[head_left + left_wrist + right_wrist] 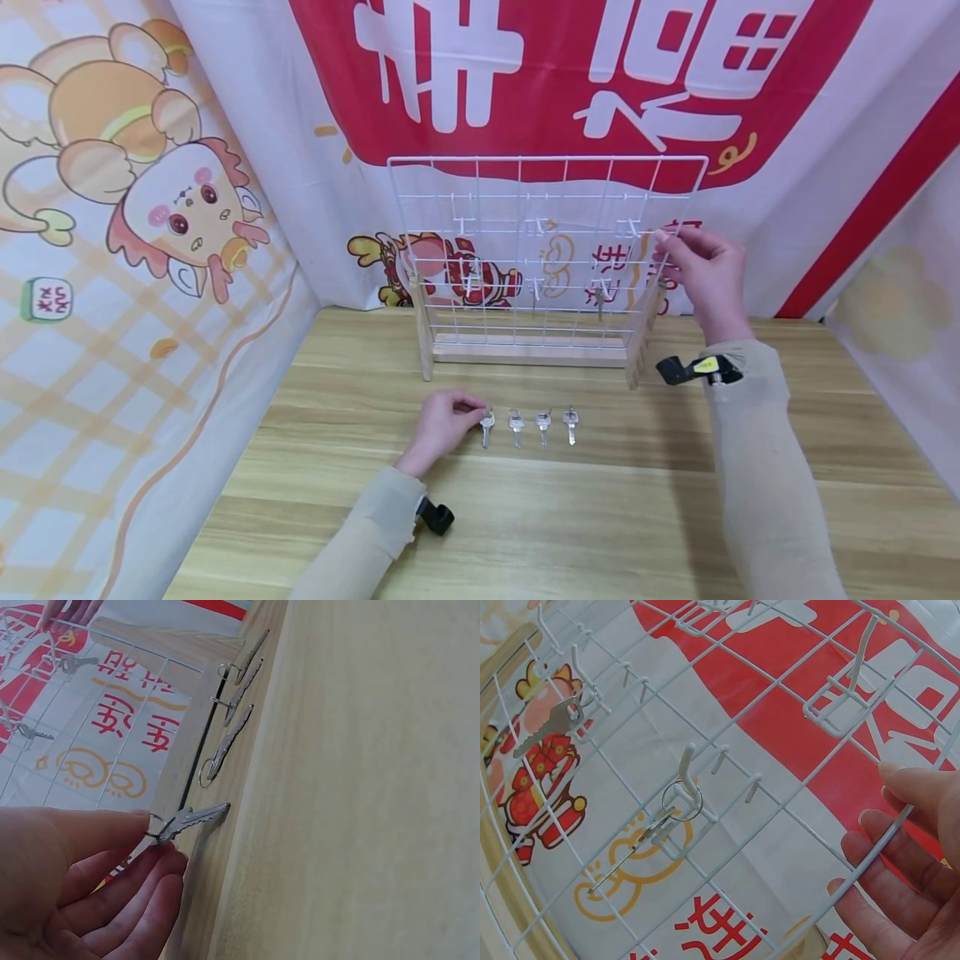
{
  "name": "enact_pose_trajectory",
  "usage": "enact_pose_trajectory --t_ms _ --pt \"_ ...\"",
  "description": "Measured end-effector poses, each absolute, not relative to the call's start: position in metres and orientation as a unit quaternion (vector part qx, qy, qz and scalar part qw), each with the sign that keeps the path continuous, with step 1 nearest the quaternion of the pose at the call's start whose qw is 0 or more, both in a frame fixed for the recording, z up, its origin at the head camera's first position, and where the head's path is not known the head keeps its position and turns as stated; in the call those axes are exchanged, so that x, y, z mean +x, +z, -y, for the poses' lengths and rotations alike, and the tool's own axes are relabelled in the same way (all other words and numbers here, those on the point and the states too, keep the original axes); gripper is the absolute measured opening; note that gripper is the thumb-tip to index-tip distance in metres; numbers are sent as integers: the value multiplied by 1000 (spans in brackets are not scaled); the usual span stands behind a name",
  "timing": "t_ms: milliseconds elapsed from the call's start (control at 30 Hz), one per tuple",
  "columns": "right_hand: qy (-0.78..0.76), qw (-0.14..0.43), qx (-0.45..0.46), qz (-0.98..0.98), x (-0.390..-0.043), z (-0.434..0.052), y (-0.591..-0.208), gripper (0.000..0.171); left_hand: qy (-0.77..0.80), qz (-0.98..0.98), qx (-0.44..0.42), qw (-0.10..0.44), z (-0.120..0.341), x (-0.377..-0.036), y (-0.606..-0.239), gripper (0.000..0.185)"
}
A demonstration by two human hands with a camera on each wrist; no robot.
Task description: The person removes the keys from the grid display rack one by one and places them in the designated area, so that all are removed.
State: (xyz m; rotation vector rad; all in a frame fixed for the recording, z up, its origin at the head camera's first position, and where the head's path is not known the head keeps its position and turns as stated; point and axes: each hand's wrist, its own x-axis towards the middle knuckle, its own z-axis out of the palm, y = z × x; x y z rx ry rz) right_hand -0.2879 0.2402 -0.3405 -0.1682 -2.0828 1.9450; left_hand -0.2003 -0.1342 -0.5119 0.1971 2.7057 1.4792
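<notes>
A white wire grid rack (543,179) stands upright in a wooden base (528,352) at the back of the table. My right hand (667,246) grips the rack's right edge wire (870,859) with curled fingers (900,847). Two keys hang on its hooks, one (547,729) further left and one (641,841) on a ring in the middle. Several loose keys lie in a row on the table in front of the rack. My left hand (476,410) pinches the ring end of the leftmost key (487,427), seen close up as the nearest key (193,817) at my fingertips (150,851).
The wooden table (600,517) is walled by printed cloth at the back and both sides. The other loose keys (543,423) lie just right of my left hand. Several bare white hooks (859,656) stick out from the grid.
</notes>
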Motion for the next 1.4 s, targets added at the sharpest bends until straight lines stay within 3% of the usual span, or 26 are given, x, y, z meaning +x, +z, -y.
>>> enact_pose_trajectory --t_ms 1400 --pt "684 143 -62 712 -288 -240 -340 58 445 -894 38 27 132 -206 -512 8"
